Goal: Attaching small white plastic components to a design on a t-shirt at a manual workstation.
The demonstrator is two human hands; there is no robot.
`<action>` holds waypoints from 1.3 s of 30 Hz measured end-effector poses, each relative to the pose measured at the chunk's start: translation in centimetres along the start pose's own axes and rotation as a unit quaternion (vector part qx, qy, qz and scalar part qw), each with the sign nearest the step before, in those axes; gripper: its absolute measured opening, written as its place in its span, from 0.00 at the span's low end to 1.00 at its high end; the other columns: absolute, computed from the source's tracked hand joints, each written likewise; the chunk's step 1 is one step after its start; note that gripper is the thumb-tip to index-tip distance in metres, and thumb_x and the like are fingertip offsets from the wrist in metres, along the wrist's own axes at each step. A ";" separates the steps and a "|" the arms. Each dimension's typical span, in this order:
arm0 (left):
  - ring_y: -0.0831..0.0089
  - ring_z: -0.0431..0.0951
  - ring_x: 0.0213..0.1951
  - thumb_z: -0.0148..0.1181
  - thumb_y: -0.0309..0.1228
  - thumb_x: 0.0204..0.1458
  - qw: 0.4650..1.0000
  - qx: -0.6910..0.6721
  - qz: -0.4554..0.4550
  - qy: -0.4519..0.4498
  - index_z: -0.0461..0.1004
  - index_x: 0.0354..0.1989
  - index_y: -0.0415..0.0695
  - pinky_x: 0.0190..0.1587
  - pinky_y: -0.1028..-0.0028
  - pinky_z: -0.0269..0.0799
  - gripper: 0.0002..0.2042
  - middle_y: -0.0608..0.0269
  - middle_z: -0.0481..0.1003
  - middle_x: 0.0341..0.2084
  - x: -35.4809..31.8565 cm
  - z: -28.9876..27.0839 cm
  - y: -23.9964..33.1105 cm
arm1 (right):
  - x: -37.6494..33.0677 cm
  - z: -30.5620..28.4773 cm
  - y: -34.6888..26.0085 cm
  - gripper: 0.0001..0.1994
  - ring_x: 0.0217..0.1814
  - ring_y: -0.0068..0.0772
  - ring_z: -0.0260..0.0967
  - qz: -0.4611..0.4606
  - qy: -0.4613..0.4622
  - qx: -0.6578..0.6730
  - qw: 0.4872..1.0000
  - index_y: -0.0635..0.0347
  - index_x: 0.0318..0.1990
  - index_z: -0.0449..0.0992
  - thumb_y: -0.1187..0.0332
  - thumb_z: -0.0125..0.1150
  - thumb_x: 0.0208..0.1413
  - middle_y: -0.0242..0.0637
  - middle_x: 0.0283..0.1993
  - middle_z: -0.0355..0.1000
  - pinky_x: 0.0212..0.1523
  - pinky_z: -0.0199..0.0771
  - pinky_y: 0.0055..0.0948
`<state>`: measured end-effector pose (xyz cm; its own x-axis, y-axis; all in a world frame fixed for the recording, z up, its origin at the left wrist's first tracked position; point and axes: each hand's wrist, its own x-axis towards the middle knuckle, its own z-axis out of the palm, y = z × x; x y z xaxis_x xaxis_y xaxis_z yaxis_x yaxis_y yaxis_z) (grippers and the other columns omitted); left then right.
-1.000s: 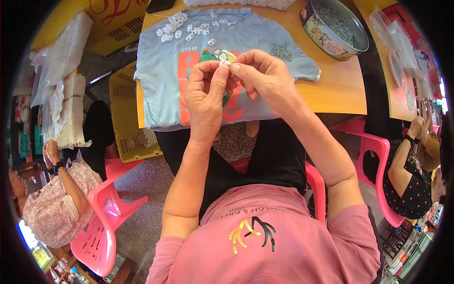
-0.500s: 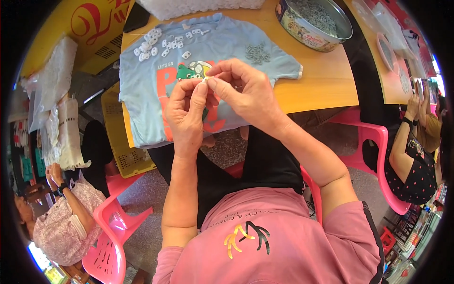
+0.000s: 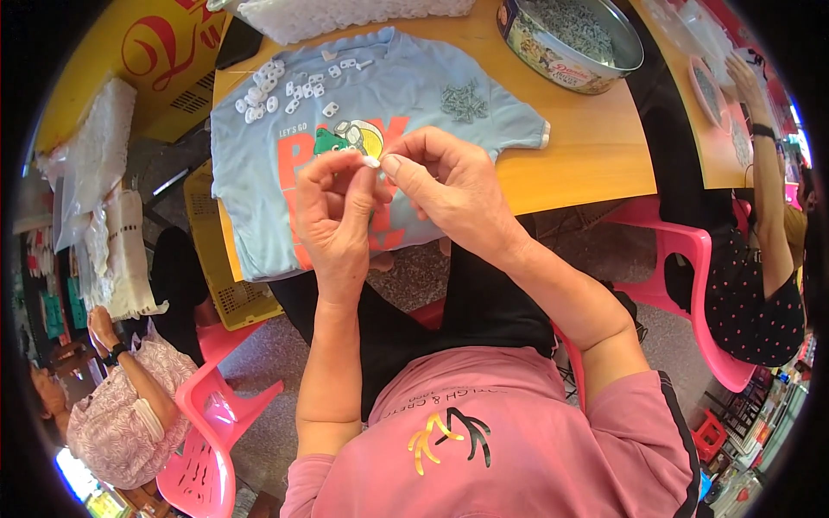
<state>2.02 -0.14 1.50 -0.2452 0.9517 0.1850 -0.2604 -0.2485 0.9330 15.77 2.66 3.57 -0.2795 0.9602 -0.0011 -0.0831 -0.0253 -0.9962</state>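
Observation:
My left hand (image 3: pixel 332 207) pinches a small white plastic piece (image 3: pixel 370 161) between thumb and fingers, above a light blue T-shirt (image 3: pixel 250 164) spread on the table. My right hand (image 3: pixel 453 186) is closed right beside it, thumb against index finger; what sits in that pinch is too small to make out. Toward the far left of the shirt lie several white two-holed plastic pieces (image 3: pixel 259 91), some of them in a loose cluster. A small pile of grey screws (image 3: pixel 464 102) rests on the shirt's right side.
A round tin (image 3: pixel 570 73) full of grey screws stands at the far right of the wooden table (image 3: pixel 596 155). White bubbly-looking plastic (image 3: pixel 345 19) lies along the far edge. People sit on both sides, near pink chairs (image 3: pixel 682 259). A yellow crate (image 3: pixel 242 298) stands left of the table.
Both hands have come slightly nearer to me, and the white piece shows more between the fingertips. The person on the right has reached an arm farther forward.

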 end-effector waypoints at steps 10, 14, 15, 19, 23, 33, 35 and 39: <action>0.82 0.75 0.35 0.55 0.20 0.60 0.999 0.011 0.001 -0.042 0.74 0.43 0.40 0.37 0.82 0.71 0.05 0.68 0.75 0.36 0.3 -1.2 -0.8 | 0.0 0.2 -0.4 0.10 0.29 0.13 0.67 0.040 -0.015 0.018 0.999 0.66 0.45 0.74 0.69 0.61 0.61 0.30 0.35 0.74 0.26 0.71 0.16; 0.83 0.74 0.35 0.55 0.20 0.60 0.998 0.031 0.034 -0.035 0.73 0.44 0.40 0.37 0.82 0.70 0.06 0.68 0.74 0.36 0.2 -1.1 -0.9 | 0.1 0.1 -0.9 0.11 0.31 0.14 0.68 0.059 -0.039 0.059 0.996 0.66 0.46 0.75 0.69 0.61 0.61 0.31 0.35 0.74 0.28 0.72 0.16; 0.83 0.74 0.34 0.55 0.20 0.60 0.998 0.046 0.032 -0.027 0.73 0.44 0.40 0.36 0.82 0.70 0.06 0.68 0.74 0.35 0.1 -1.1 -0.9 | 0.1 0.2 -1.0 0.11 0.31 0.14 0.68 0.060 -0.042 0.059 0.996 0.66 0.46 0.75 0.69 0.61 0.61 0.31 0.35 0.74 0.28 0.72 0.16; 0.84 0.74 0.32 0.55 0.20 0.60 0.999 0.040 0.010 -0.027 0.73 0.45 0.40 0.34 0.83 0.69 0.07 0.67 0.74 0.32 0.0 -0.6 -0.2 | 0.3 0.2 -0.6 0.09 0.32 0.16 0.70 0.011 -0.029 0.017 0.999 0.66 0.44 0.75 0.70 0.61 0.60 0.31 0.35 0.74 0.29 0.73 0.18; 0.83 0.73 0.30 0.54 0.23 0.62 0.996 0.050 -0.033 -0.059 0.72 0.46 0.39 0.32 0.83 0.68 0.06 0.67 0.74 0.28 0.1 -1.0 0.0 | 1.4 -0.5 -0.4 0.05 0.33 0.22 0.73 -0.213 0.007 -0.213 0.953 0.65 0.39 0.77 0.76 0.63 0.55 0.34 0.36 0.74 0.30 0.74 0.21; 0.77 0.76 0.29 0.54 0.26 0.63 0.994 -0.052 -0.062 -0.078 0.70 0.43 0.38 0.32 0.79 0.71 0.05 0.61 0.76 0.29 0.7 -1.4 -0.2 | 2.4 -0.5 -0.8 0.09 0.36 0.40 0.75 -0.426 -0.001 -0.278 0.861 0.64 0.39 0.77 0.82 0.64 0.49 0.41 0.39 0.73 0.35 0.77 0.32; 0.75 0.76 0.29 0.54 0.26 0.63 0.991 -0.097 -0.064 -0.070 0.70 0.44 0.38 0.32 0.78 0.72 0.06 0.61 0.76 0.29 0.5 -1.4 -0.3 | 2.0 -0.6 0.2 0.09 0.37 0.40 0.75 -0.394 0.018 -0.280 0.876 0.64 0.38 0.76 0.81 0.64 0.49 0.41 0.39 0.73 0.35 0.77 0.32; 0.74 0.77 0.29 0.54 0.25 0.63 0.991 -0.080 -0.057 -0.091 0.70 0.44 0.38 0.32 0.77 0.72 0.06 0.60 0.76 0.29 0.4 -1.6 -0.6 | 1.1 -0.5 0.7 0.08 0.37 0.40 0.75 -0.353 0.041 -0.272 0.894 0.64 0.38 0.76 0.82 0.64 0.49 0.41 0.37 0.74 0.35 0.77 0.32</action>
<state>0.53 0.07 0.54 -0.0370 0.9883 0.1477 -0.4252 -0.1493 0.8927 15.85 3.87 2.85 -0.2685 0.7009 0.6607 0.2726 0.7132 -0.6458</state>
